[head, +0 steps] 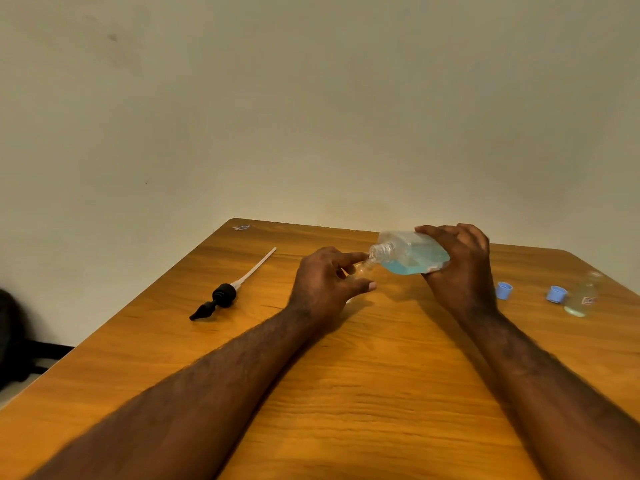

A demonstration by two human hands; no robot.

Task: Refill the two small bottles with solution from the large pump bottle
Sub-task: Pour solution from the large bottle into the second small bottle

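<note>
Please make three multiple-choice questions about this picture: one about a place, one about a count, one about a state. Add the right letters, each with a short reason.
1. Where does the pump lie?
A) on the table, left of both hands
B) inside the large bottle
C) beside the caps

2. How many blue caps are on the table?
A) one
B) two
C) four

3. How is the large bottle held?
A) upright
B) tilted, neck towards the small bottle
C) upside down

1 A: it lies alone at the left.
2 B: two sit near the second small bottle.
3 B: the right hand tips it over the small bottle that the left hand holds.
</note>
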